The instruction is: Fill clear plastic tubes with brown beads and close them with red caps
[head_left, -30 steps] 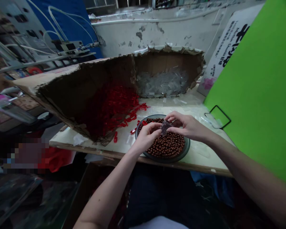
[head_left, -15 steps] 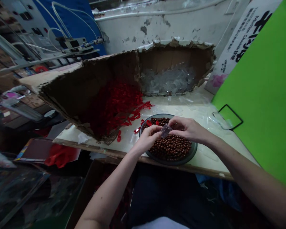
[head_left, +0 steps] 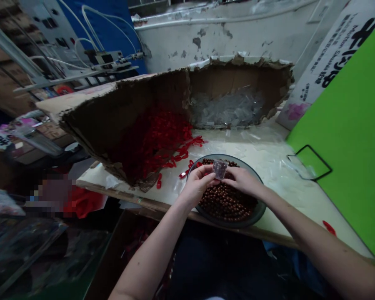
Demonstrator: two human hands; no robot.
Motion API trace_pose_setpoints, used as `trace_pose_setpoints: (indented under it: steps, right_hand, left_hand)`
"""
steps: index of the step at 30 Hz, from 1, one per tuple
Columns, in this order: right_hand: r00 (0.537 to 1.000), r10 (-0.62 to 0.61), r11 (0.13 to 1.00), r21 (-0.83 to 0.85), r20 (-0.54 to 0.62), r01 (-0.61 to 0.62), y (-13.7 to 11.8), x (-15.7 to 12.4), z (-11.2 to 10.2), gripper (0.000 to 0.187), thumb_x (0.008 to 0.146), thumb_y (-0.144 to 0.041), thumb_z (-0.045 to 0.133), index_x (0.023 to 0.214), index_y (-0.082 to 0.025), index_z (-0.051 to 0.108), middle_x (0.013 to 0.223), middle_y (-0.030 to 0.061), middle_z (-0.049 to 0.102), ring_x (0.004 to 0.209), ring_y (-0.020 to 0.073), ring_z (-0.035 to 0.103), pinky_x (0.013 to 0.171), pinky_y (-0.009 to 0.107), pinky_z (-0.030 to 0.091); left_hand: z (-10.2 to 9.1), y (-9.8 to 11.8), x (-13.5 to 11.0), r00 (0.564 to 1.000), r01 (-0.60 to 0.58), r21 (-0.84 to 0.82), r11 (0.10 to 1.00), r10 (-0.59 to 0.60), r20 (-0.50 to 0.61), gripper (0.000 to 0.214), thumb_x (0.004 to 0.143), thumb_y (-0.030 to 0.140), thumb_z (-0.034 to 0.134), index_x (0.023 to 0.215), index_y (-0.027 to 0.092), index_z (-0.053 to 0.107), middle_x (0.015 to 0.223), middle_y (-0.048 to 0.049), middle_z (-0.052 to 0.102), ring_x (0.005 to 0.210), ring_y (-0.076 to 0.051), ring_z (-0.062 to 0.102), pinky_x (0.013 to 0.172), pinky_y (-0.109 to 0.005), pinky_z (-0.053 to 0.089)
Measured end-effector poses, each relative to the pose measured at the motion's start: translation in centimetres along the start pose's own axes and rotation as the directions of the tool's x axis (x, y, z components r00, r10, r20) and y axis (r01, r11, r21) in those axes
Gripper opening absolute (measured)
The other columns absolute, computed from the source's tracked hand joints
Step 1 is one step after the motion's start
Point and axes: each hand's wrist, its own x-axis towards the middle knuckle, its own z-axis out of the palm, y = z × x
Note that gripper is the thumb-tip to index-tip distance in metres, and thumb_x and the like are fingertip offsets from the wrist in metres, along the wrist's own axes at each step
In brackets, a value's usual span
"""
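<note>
Above a round grey-rimmed dish point(head_left: 262, 210), near the centre of the frame: one small clear plastic bag point(head_left: 220, 168), pinched between the left hand point(head_left: 198, 185) and the right hand point(head_left: 242, 181), both narrow and close together. Best handling: a light, steady fingertip pinch, bag kept over the dish (contents too small to tell). Counted: two hands, one bag, one dish; brown round beads point(head_left: 228, 204) in the dish and red plastic pieces point(head_left: 150, 146) in a torn cardboard box point(head_left: 156, 96), both too many to count.
</note>
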Motion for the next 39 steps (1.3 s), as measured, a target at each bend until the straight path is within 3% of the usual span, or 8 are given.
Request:
trace_pose_setpoints:
  steps: [4, 7, 14, 20, 24, 27, 32, 39]
  right_hand:
    - [1.000, -0.031, 1.000, -0.003, 0.004, 0.031, -0.9, 1.9, 3.0, 0.023, 0.085, -0.031, 0.059, 0.104, -0.019, 0.064, 0.110, 0.0106, 0.069, 0.100, 0.0250, 0.063, 0.087, 0.035, 0.046]
    - [1.000, -0.017, 1.000, -0.012, -0.005, 0.017, -1.0, 2.3, 3.7, 0.019, 0.083, -0.025, 0.060, 0.100, -0.019, 0.065, 0.104, 0.0099, 0.069, 0.099, 0.0247, 0.063, 0.088, 0.035, 0.045]
    - [0.999, 0.017, 1.000, 0.003, -0.041, -0.017, -0.4, 0.5, 1.8, 0.023, 0.087, -0.026, 0.053, 0.103, -0.018, 0.067, 0.106, 0.0113, 0.064, 0.099, 0.0233, 0.060, 0.089, 0.036, 0.045]
    - [0.986, 0.167, 0.957, 0.245, -0.023, -0.156, 0.6, -1.7, 0.7, 0.018, 0.074, -0.032, 0.066, 0.087, -0.020, 0.063, 0.084, 0.0027, 0.066, 0.072, 0.0183, 0.061, 0.067, 0.030, 0.046]
    - [0.979, 0.205, 0.932, 0.300, 0.019, -0.201, 1.1, -2.9, 0.8, 0.018, 0.071, -0.031, 0.067, 0.083, -0.021, 0.057, 0.069, -0.0023, 0.064, 0.063, 0.0160, 0.060, 0.060, 0.027, 0.044]
    - [0.973, 0.228, 0.918, 0.331, 0.014, -0.220, 1.1, -3.5, 0.7, 0.021, 0.070, -0.030, 0.068, 0.084, -0.021, 0.056, 0.070, -0.0023, 0.063, 0.062, 0.0152, 0.059, 0.059, 0.026, 0.044]
    - [0.975, 0.224, 0.840, 0.507, 0.002, -0.194, 0.9, -3.9, 0.1, 0.033, 0.072, -0.033, 0.067, 0.102, -0.022, 0.060, 0.078, -0.0010, 0.064, 0.066, 0.0163, 0.059, 0.062, 0.028, 0.045]
    - [0.966, 0.258, 0.775, 0.597, 0.002, -0.209, 0.6, -4.0, -0.4, 0.023, 0.070, -0.029, 0.068, 0.091, -0.020, 0.063, 0.085, 0.0003, 0.067, 0.078, 0.0190, 0.063, 0.075, 0.032, 0.047]
  left_hand:
    - [0.4, 0.7, -0.2, 0.999, -0.039, -0.004, 0.999, 0.039, -0.023, 0.031, 0.066, 0.022, 0.077, 0.094, 0.015, 0.066, 0.091, -0.0045, 0.069, 0.081, -0.014, 0.064, 0.082, -0.029, 0.050]
    - [0.4, 0.9, -0.3, 0.998, -0.058, 0.000, 0.998, 0.058, -0.032, 0.032, 0.066, 0.021, 0.077, 0.096, 0.015, 0.067, 0.093, -0.0048, 0.069, 0.084, -0.015, 0.064, 0.083, -0.031, 0.050]
    - [0.4, 0.3, -0.3, 0.997, -0.068, -0.017, 0.998, 0.067, -0.027, 0.031, 0.065, 0.019, 0.077, 0.094, 0.015, 0.068, 0.094, -0.0043, 0.069, 0.084, -0.014, 0.063, 0.083, -0.030, 0.050]
    - [1.2, -0.3, -0.1, 0.998, -0.059, -0.015, 0.998, 0.059, -0.008, 0.031, 0.066, 0.019, 0.076, 0.095, 0.016, 0.067, 0.092, -0.0039, 0.070, 0.082, -0.014, 0.064, 0.081, -0.029, 0.050]
    - [1.9, -0.6, -0.3, 0.999, -0.054, -0.020, 0.998, 0.054, 0.006, 0.031, 0.065, 0.018, 0.077, 0.095, 0.015, 0.067, 0.090, -0.0041, 0.070, 0.082, -0.014, 0.064, 0.081, -0.028, 0.050]
    - [2.4, -0.7, -0.4, 0.999, -0.048, -0.024, 0.999, 0.048, 0.009, 0.031, 0.066, 0.018, 0.077, 0.095, 0.014, 0.068, 0.093, -0.0043, 0.070, 0.084, -0.014, 0.064, 0.081, -0.028, 0.050]
    - [2.5, -0.6, -0.4, 0.998, -0.057, -0.020, 0.998, 0.057, 0.025, 0.031, 0.066, 0.018, 0.077, 0.096, 0.015, 0.068, 0.094, -0.0046, 0.070, 0.086, -0.015, 0.064, 0.083, -0.029, 0.049]
    - [2.6, -1.0, -0.4, 0.982, -0.186, 0.151, 0.971, 0.187, 0.008, 0.030, 0.071, 0.020, 0.074, 0.099, 0.016, 0.067, 0.095, -0.0042, 0.070, 0.086, -0.014, 0.063, 0.084, -0.027, 0.048]
